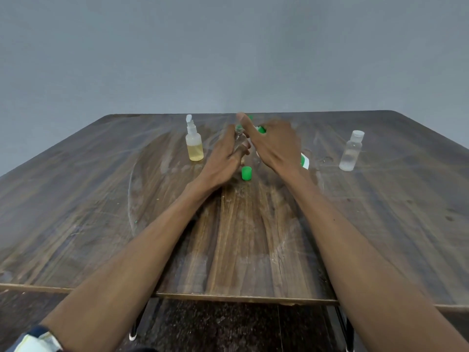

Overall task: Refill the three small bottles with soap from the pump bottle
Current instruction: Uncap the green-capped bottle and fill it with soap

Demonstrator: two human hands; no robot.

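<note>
My left hand (225, 154) holds a small clear bottle (239, 134) upright near the far middle of the table, fingers wrapped round it. My right hand (272, 144) lies over the pump bottle (305, 160), of which only a green pump part (261, 129) and a white-and-green label show; its forefinger sticks up. A loose green cap (246, 173) stands on the table just below the hands. Left of them stands a small bottle with yellow soap (194, 146), its white flip cap open. A small clear bottle with a white cap (351, 152) stands to the right.
The dark wooden table (228, 237) reaches to a grey wall behind. Its front edge is near me, with metal legs and dark floor below. Wet-looking smears lie around the bottles.
</note>
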